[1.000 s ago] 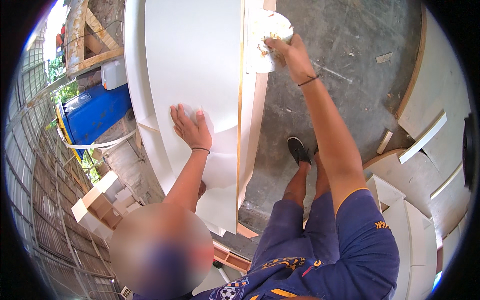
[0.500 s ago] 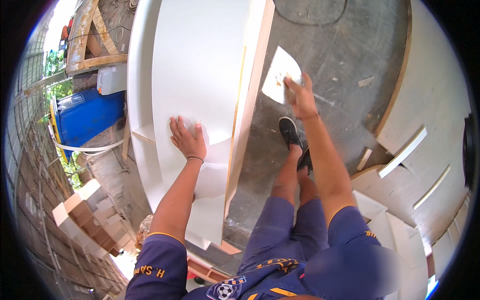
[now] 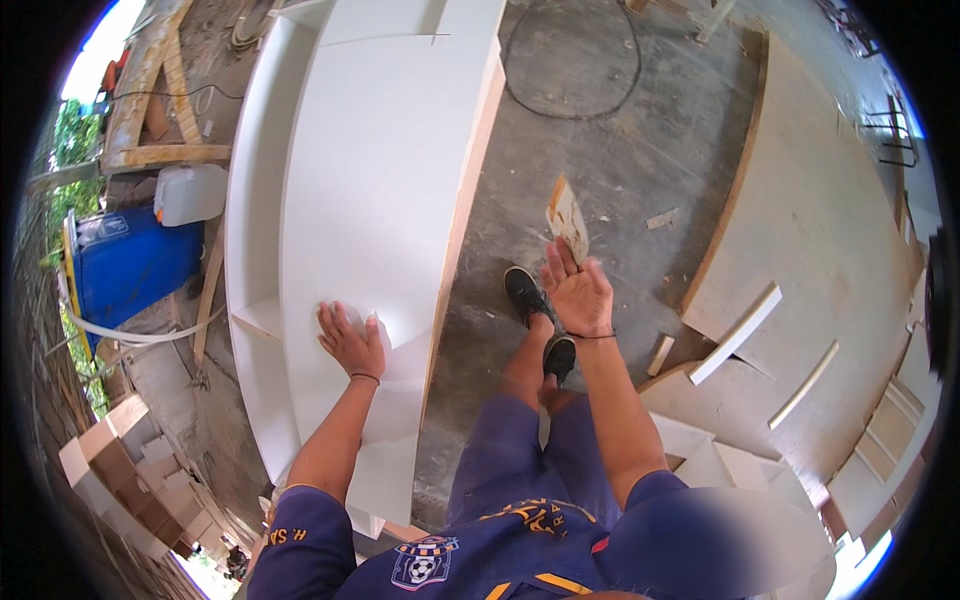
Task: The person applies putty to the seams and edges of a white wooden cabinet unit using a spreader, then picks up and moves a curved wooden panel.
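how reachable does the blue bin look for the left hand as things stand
Probably not reachable: the left hand is spread on the white panel, and the open compartments along that panel's left lie between hand and blue bin, seemingly too far across without leaning.

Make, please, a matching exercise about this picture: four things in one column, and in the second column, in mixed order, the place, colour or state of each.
1. Left hand
2. Right hand
3. Large bin
4. Thin cable

A. Blue
B. Looped on the grey floor
C. Holding a stained flat piece
D. Resting on the white panel

Right pairs: 1-D, 2-C, 3-A, 4-B
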Motion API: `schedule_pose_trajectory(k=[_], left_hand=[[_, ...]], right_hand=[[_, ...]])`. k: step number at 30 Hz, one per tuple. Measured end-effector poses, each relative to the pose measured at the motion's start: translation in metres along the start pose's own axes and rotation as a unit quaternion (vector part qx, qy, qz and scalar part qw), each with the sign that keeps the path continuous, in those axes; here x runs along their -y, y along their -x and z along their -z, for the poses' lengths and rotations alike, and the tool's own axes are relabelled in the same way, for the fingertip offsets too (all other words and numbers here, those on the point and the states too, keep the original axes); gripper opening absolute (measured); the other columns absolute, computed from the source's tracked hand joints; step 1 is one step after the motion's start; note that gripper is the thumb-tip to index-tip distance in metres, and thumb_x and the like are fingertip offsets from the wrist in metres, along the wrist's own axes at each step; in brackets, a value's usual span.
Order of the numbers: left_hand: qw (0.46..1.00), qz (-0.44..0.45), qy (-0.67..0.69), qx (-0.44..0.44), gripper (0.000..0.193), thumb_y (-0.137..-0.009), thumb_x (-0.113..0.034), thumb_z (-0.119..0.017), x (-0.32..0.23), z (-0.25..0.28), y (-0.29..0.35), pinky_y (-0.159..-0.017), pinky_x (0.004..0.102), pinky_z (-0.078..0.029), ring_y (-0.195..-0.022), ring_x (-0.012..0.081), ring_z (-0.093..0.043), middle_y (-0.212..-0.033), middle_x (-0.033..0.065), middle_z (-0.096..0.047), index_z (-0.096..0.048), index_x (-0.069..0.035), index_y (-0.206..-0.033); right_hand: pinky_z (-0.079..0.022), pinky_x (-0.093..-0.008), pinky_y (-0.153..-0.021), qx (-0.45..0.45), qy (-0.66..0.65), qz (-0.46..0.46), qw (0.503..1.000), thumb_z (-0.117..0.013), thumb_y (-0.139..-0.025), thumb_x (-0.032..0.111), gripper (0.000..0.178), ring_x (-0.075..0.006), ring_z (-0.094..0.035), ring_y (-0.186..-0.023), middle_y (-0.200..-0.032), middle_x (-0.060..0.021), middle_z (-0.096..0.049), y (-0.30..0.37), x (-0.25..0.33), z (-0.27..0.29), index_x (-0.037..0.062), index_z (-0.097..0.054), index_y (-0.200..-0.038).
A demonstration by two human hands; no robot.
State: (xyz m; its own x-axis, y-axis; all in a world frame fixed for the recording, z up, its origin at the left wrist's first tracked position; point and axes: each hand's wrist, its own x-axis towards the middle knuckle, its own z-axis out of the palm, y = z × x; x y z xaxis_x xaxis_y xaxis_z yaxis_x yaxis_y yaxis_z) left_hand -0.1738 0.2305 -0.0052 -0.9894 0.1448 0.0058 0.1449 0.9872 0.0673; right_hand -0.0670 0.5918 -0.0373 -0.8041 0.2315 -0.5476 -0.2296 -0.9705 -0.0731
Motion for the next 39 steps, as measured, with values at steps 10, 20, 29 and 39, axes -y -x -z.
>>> schedule_pose_trajectory(k=[10, 20, 29, 39], left_hand=[[0.989, 0.026, 0.136, -0.056, 0.059, -0.087, -0.047, -0.057, -0.065, -0.022, -0.120, -0.104, 0.0697, -0.005, -0.141, 0.0322, -0.019, -0.149, 0.0124, -0.027, -0.041, -0.010, -0.130], [0.978, 0.190, 0.084, -0.015, 0.060, -0.091, -0.048, -0.046, -0.152, -0.013, -0.199, -0.108, 0.0666, -0.004, -0.143, 0.0281, -0.008, -0.150, 0.0114, -0.020, -0.031, -0.009, -0.134], [0.980, 0.193, 0.057, -0.004, 0.057, -0.093, -0.046, -0.042, -0.154, -0.004, -0.199, -0.109, 0.0648, -0.004, -0.143, 0.0261, -0.006, -0.151, 0.0125, -0.016, -0.029, -0.007, -0.133], [0.977, 0.206, 0.063, 0.010, 0.057, -0.094, -0.046, -0.038, -0.159, -0.002, -0.201, -0.111, 0.0620, -0.002, -0.143, 0.0245, -0.006, -0.151, 0.0118, -0.014, -0.027, -0.007, -0.135]], right_hand=[[-0.045, -0.0391, -0.089, -0.131, 0.081, -0.130, 0.980, -0.065, -0.088, 0.020, 0.041, -0.0213, -0.055, -0.111, -0.119, -0.0059, -0.059, 0.011, 0.002, -0.034, 0.0089, -0.050, -0.125], [-0.045, -0.0288, -0.092, -0.087, 0.481, 0.039, 0.872, -0.060, -0.078, -0.002, 0.052, -0.0176, -0.058, -0.105, -0.112, -0.0119, -0.061, 0.034, -0.023, -0.076, -0.0065, -0.043, -0.127], [-0.045, -0.0328, -0.091, -0.070, 0.583, -0.011, 0.810, -0.056, -0.076, 0.004, 0.056, -0.0295, -0.062, -0.102, -0.105, -0.0203, -0.064, 0.044, -0.057, -0.086, -0.0024, -0.042, -0.130], [-0.048, -0.0424, -0.083, -0.029, 0.603, -0.011, 0.797, -0.051, -0.075, 0.006, 0.054, -0.0450, -0.061, -0.092, -0.095, -0.0299, -0.062, 0.038, -0.077, -0.125, -0.0021, -0.045, -0.128]])
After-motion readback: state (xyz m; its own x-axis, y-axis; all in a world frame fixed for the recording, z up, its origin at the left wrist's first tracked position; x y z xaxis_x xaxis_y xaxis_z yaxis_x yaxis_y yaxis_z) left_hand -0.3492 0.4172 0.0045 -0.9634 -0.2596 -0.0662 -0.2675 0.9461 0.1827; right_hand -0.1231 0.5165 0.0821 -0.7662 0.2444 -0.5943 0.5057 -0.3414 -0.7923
